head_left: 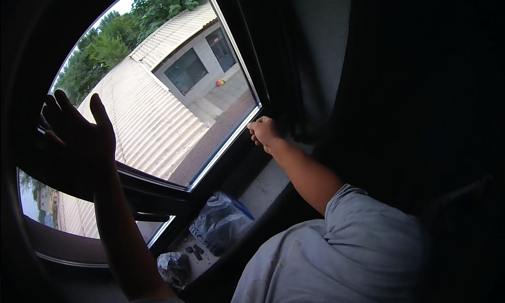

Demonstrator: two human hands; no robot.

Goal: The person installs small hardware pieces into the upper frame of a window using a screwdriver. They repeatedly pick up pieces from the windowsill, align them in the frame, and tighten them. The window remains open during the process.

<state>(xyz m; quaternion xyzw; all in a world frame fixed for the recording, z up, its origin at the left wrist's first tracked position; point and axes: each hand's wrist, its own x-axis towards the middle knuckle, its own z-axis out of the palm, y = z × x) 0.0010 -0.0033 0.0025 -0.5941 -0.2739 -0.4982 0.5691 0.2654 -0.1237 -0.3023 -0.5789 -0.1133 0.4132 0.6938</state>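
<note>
A dark-framed window [265, 95] with a thin silver edge stands in front of me. Raised at its left side, my left hand [79, 132] is a dark silhouette with its fingers apart; whether it touches the frame I cannot tell. Along the lower right of the window, my right hand [263, 132] is closed beside the silver edge [231, 140]. Its thumb and fingers are pinched together, and anything small between them is hidden.
Below the window, a clear plastic bag [221, 224] sits on the sill [268, 187]. Small dark pieces [194, 250] and a crumpled bag [173, 269] lie nearby. A second pane [73, 213] is at lower left. Outside are a corrugated roof [147, 124], a building and trees.
</note>
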